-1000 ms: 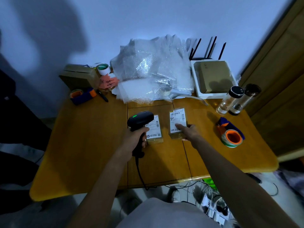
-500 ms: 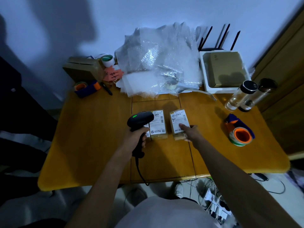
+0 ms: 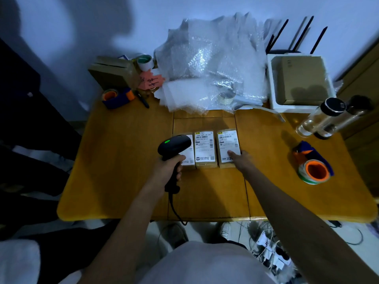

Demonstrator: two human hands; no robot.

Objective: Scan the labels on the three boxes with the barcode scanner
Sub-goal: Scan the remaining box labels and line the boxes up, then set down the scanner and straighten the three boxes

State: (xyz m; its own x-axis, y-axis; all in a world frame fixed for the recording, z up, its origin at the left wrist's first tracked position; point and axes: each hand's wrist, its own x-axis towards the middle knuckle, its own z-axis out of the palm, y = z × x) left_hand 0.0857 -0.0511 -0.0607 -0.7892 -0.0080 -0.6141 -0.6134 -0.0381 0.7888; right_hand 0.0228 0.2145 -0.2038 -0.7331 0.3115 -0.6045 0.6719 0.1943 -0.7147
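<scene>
Three small boxes are lying side by side in a row near the middle of the wooden table [image 3: 123, 160], each with a white label facing up. The left box [image 3: 187, 158] is sitting partly under the head of the barcode scanner [image 3: 174, 146], so only its right portion is showing. The middle box [image 3: 205, 149] is lying just beside it, clear of both hands. The right box [image 3: 227, 146] is lying just beside the middle one.

The left hand [image 3: 168, 171] is gripping the scanner handle, fingers wrapped closed around it, at the near edge of the left box. A green indicator is glowing on top of the scanner head, and its cable is running off the near table edge.

The right hand [image 3: 241, 158] is resting on the near right corner of the right box, index finger extended onto the label; the other fingers are blurred and their position cannot be told.

A tape dispenser [image 3: 312, 169] is sitting well to the right of the boxes. Bubble wrap [image 3: 211, 62] is lying beyond them.
</scene>
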